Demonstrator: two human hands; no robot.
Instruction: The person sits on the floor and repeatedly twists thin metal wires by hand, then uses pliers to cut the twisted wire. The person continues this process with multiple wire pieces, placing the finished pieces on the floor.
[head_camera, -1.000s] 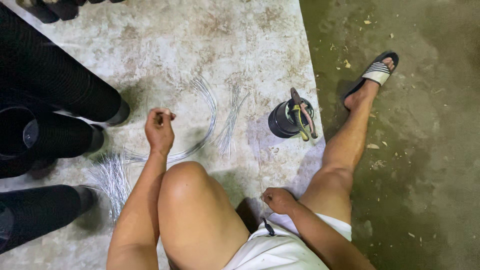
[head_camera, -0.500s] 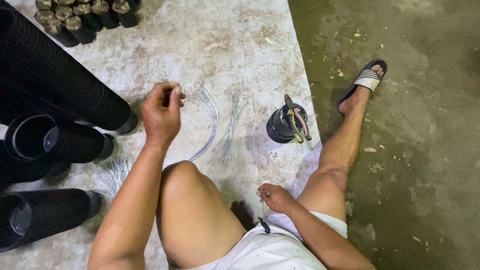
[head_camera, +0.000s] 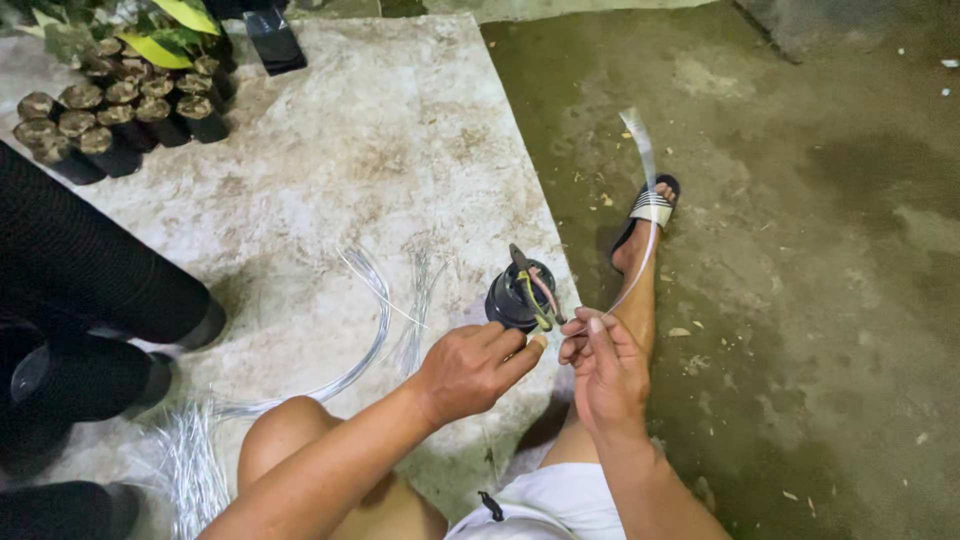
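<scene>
At the far left, long black mesh tubes (head_camera: 90, 270) lie stacked on the pale sheet (head_camera: 380, 140) that covers the floor. Behind them stands a cluster of small black pots (head_camera: 110, 115) filled with soil, with green and yellow leaves (head_camera: 150, 30) above.

Near the person's bent knee (head_camera: 285, 430), a spread of thin clear strands (head_camera: 190, 470) fans out on the sheet. A long curved bundle (head_camera: 375, 320) of the same strands arcs from there towards the middle, and a shorter bunch (head_camera: 420, 290) lies just beside it.

The left hand (head_camera: 470, 370) reaches forward above the sheet, its fingers (head_camera: 525, 350) drawn together near the right hand's fingertips; whether they pinch the strand I cannot tell. Just beyond its knuckles stands a small black pot (head_camera: 515, 295) near the sheet's edge, with pliers (head_camera: 535, 290) resting across its top.

The right hand (head_camera: 605, 370) is held close to the left, fingers (head_camera: 585, 335) clamped on one clear strand (head_camera: 645, 220). The strand rises from the fingertips in a curve, up and over the outstretched leg, free of the floor.

Further right, the foot wears a black sandal (head_camera: 650, 210) on the dark concrete floor (head_camera: 820, 300), which is scattered with bits of debris.
</scene>
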